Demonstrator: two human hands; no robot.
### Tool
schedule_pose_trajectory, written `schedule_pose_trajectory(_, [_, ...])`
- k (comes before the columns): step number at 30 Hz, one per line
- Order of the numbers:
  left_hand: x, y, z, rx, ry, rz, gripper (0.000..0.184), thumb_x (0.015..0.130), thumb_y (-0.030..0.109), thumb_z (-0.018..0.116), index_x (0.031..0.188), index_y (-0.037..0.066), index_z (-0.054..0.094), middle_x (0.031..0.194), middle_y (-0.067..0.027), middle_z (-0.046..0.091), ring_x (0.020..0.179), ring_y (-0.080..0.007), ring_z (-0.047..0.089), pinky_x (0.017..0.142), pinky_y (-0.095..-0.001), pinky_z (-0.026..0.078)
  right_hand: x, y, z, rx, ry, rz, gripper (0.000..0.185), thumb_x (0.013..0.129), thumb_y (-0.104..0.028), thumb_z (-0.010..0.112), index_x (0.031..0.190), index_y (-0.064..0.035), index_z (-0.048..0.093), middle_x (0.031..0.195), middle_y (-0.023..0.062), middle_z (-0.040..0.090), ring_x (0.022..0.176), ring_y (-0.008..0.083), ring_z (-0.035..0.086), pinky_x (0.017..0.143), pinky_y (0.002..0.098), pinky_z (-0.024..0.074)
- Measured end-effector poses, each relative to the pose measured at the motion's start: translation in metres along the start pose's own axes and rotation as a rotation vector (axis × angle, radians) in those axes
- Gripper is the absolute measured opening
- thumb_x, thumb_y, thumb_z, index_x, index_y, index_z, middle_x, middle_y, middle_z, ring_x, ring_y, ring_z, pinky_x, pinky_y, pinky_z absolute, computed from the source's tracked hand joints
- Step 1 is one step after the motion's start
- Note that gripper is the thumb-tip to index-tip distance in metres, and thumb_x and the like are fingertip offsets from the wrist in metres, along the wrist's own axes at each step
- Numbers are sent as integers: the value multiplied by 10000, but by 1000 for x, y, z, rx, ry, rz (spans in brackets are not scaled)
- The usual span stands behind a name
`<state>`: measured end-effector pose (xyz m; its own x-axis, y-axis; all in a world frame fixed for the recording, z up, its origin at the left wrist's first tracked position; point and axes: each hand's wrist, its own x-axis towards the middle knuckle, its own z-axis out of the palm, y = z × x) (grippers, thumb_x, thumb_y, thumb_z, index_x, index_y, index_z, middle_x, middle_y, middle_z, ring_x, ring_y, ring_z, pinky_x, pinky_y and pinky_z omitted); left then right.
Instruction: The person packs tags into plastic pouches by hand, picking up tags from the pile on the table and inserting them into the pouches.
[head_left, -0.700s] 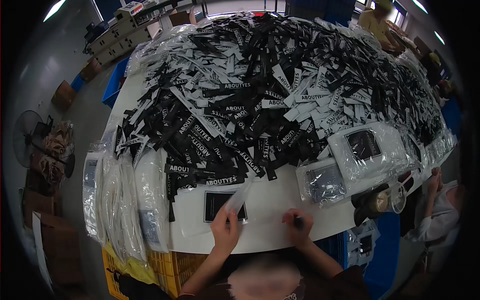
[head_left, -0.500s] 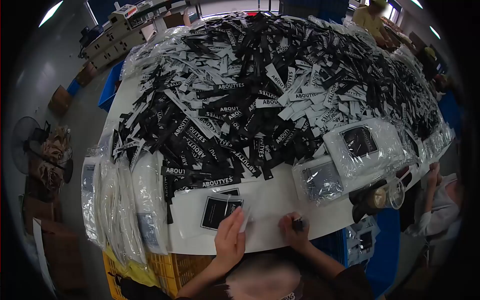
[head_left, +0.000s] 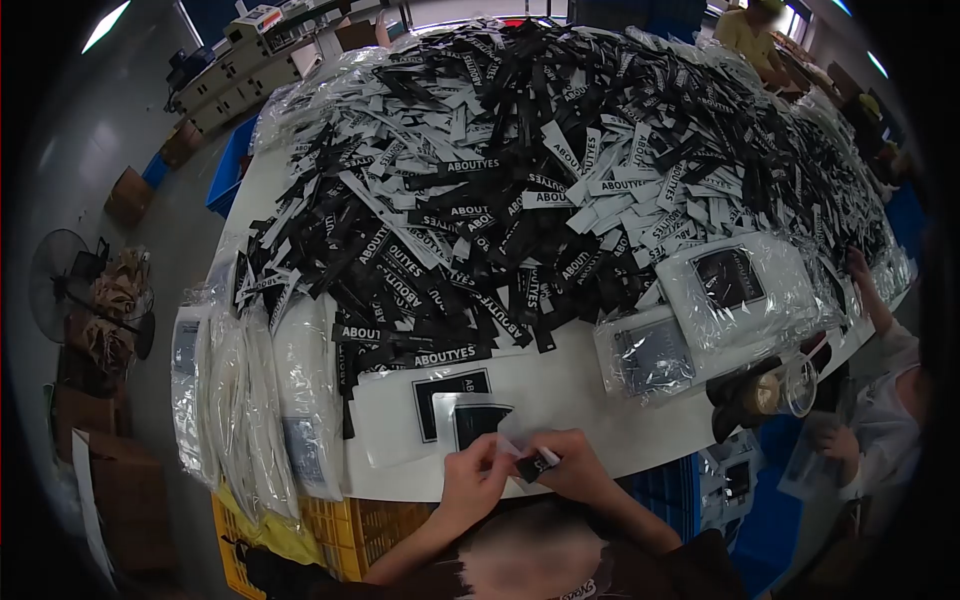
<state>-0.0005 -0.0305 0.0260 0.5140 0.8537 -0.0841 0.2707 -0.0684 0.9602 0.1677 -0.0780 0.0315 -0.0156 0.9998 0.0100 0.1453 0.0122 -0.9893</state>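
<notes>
My left hand pinches the edge of a translucent bag with a black printed panel, at the table's front edge. Close beside it, my right hand is closed on a small black strip with white lettering, which meets the bag's edge. Whether the strip is inside the bag or in front of it, I cannot tell. Just behind lies a flat stack of similar bags. Farther back, a large heap of black and white strips marked ABOUTYES covers much of the table.
Plastic-wrapped packs stand at the left and lie at the right. A lidded cup sits near the right edge. Below are a yellow crate and a blue bin. Another person holds a clear bag at right.
My left hand has drawn a bag off the stack toward the front edge. My right hand has moved left to meet it with the black strip. The person at right now holds a bag.
</notes>
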Motion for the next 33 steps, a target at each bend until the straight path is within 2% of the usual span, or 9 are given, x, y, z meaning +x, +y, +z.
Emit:
schedule_pose_trajectory(4, [6, 13, 10, -115, 128, -20, 168, 759, 32, 617, 917, 0, 567, 693, -114, 603, 541, -158, 544, 501, -283, 433, 7, 1, 9, 133, 199, -92, 431, 632, 41, 660, 1047, -7, 556, 900, 135, 602, 815, 259, 577, 723, 327, 467])
schedule_pose_trajectory(6, [5, 13, 15, 6, 170, 24, 174, 685, -7, 619, 849, 9, 559, 717, -142, 563, 588, -250, 569, 536, -326, 454, 4, -11, 18, -366, 197, -172, 551, 623, 55, 627, 1156, -4, 497, 981, 149, 585, 883, 320, 536, 760, 366, 462])
schedule_pose_trajectory(14, [5, 23, 3, 437, 136, 199, 216, 640, 40, 679, 817, -18, 570, 878, -109, 581, 788, -314, 594, 717, -389, 482, 2, -11, -1, -341, 278, -123, 447, 651, 69, 570, 1096, 26, 559, 931, 174, 601, 782, 356, 574, 718, 380, 478])
schedule_pose_trajectory(17, [15, 50, 3, 231, 642, 468, 284, 598, 47, 709, 848, 17, 577, 934, -71, 613, 960, -311, 585, 911, -437, 412, 0, -13, -3, -147, 237, -153, 344, 731, 44, 588, 1071, 18, 542, 891, 109, 608, 728, 240, 597, 655, 322, 470])
schedule_pose_trajectory(21, [-1, 44, -13, 520, 47, 897, 755, 570, 351, 814, 1167, 37, 476, 1256, -155, 428, 1189, -357, 406, 1020, -523, 261, -18, -13, -5, 560, 81, 97, 218, 818, -46, 620, 1009, -40, 516, 854, 10, 556, 710, 75, 515, 615, 227, 419])
schedule_pose_trajectory(25, [17, 45, 8, 625, 72, 632, 850, 622, 358, 786, 1286, -8, 401, 1206, -157, 440, 1123, -335, 437, 975, -471, 318, -19, -8, -13, 690, 230, 252, 192, 822, -64, 622, 980, -67, 514, 889, -3, 526, 730, 54, 475, 645, 212, 405])
schedule_pose_trajectory(27, [21, 32, 9, 518, 105, 455, 880, 620, 343, 783, 1305, -15, 363, 1200, -165, 434, 1078, -331, 449, 919, -466, 340, -10, 4, -17, 529, 325, 6, 177, 835, -60, 596, 994, -51, 520, 968, 48, 577, 815, 96, 545, 718, 243, 439])
schedule_pose_trajectory(29, [23, 30, 4, 600, 84, 472, 898, 610, 329, 787, 1314, -14, 348, 1190, -163, 434, 1054, -320, 440, 893, -450, 333, -5, 1, -35, -102, 398, -95, 156, 862, -47, 549, 1015, -31, 522, 1090, 129, 596, 986, 168, 576, 843, 284, 440])
schedule_pose_trajectory(33, [23, 27, 7, 681, -29, 335, 946, 591, 324, 800, 1334, -15, 321, 1190, -163, 427, 1074, -313, 415, 915, -432, 303, -6, 4, -34, 467, 495, -77, 130, 940, -51, 429, 1017, -17, 527, 1147, 179, 584, 1105, 227, 539, 931, 289, 399])
